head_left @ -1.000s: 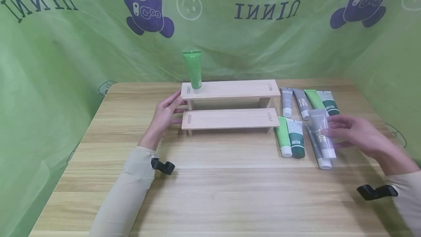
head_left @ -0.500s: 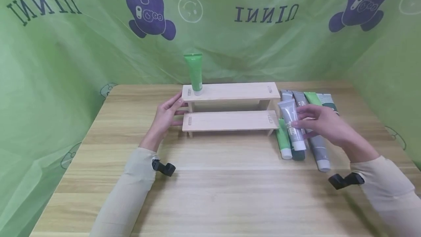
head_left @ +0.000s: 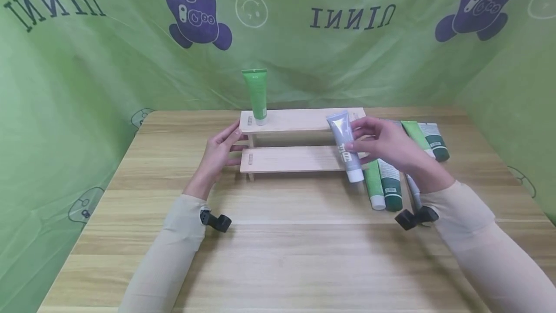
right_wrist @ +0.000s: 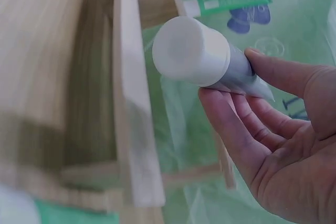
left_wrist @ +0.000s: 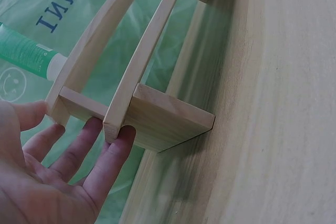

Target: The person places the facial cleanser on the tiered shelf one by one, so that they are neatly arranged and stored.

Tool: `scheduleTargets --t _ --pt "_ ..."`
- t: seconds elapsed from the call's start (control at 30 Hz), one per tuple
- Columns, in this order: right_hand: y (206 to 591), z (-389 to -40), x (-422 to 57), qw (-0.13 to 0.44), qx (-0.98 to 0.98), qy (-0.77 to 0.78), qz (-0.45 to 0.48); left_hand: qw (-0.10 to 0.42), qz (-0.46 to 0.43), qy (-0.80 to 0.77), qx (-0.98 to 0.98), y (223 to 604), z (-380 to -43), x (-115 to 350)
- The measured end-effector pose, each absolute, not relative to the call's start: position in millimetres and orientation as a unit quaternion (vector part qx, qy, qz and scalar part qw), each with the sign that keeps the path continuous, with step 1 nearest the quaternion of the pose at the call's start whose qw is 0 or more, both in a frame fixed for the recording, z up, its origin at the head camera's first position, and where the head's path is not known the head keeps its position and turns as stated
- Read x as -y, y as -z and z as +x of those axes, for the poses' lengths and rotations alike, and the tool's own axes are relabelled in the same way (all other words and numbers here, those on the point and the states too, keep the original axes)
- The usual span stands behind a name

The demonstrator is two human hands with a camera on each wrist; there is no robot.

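A two-tier pale wooden display stand (head_left: 295,159) stands on the table. My left hand (head_left: 217,152) grips its left end; the left wrist view shows the thumb at the end of the upper board (left_wrist: 100,30), with fingers against the board ends below. My right hand (head_left: 391,146) pinches a grey squeeze tube (head_left: 342,134) between thumb and fingers, its white cap (right_wrist: 184,51) pointing down. In the head view this tube overlaps the right part of both tiers. A green squeeze tube (head_left: 256,92) stands upright on its cap at the left of the upper tier.
Right of the stand lie a green tube (head_left: 374,185) and a white and dark green tube (head_left: 391,185). Behind them rest another green tube (head_left: 414,134) and another white and dark green one (head_left: 434,141). My right arm partly hides a grey tube (head_left: 414,192). Green cloth surrounds the table.
My right hand has carried the grey tube leftward and up, from over the tubes on the right to the stand's right part. My left hand has stayed at the stand's left end.
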State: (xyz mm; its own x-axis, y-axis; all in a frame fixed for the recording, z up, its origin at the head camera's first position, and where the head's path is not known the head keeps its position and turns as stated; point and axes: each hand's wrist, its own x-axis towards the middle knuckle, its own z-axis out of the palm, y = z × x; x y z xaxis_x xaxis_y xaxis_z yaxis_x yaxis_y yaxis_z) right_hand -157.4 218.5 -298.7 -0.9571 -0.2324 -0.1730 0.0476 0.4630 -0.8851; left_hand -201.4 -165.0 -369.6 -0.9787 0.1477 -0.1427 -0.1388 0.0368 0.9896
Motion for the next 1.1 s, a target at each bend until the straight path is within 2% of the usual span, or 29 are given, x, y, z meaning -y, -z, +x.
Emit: scheduleTargets --t 0.53,1.1 --pt "277.3 -192.2 -150.9 0.116 -0.775 0.616 -0.076 0.105 0.007 -0.692 -0.714 368.5 -200.4 166.2" --pt "271.5 -215.8 -114.9 0.032 -0.749 0.654 -0.103 0.103 0.0 -0.696 -0.71 369.8 -203.1 165.0"
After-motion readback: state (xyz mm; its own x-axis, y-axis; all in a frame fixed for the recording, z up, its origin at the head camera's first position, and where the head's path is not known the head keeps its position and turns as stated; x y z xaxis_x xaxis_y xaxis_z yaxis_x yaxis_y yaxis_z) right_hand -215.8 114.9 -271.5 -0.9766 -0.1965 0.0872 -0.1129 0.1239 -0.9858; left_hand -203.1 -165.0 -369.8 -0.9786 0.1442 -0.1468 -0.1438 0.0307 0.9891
